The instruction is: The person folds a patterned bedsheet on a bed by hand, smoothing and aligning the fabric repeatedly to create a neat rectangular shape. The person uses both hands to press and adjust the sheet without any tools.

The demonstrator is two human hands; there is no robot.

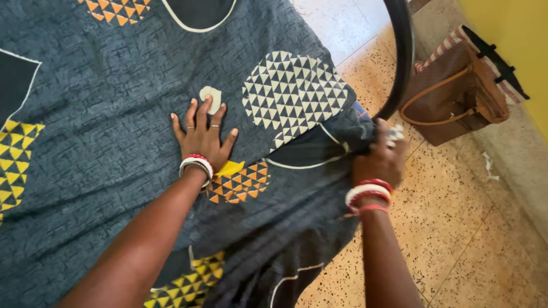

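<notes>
A dark grey-blue bedsheet [114, 74] with white and orange-yellow triangle patches covers the bed at the left. My left hand [202, 137] lies flat on it with fingers spread, rings on two fingers and red-and-white bangles at the wrist. A small cream scrap [212, 96] rests on the sheet at my fingertips. A yellow scrap [230, 168] lies by my wrist. My right hand [381, 157], also bangled, is closed on the sheet's hanging edge [342, 142] at the bed's right side.
A brown handbag [456, 94] with a striped cloth stands on the speckled terrazzo floor [456, 228] by a yellow wall [514, 34]. A dark curved bar [402, 51] arches over the sheet's corner.
</notes>
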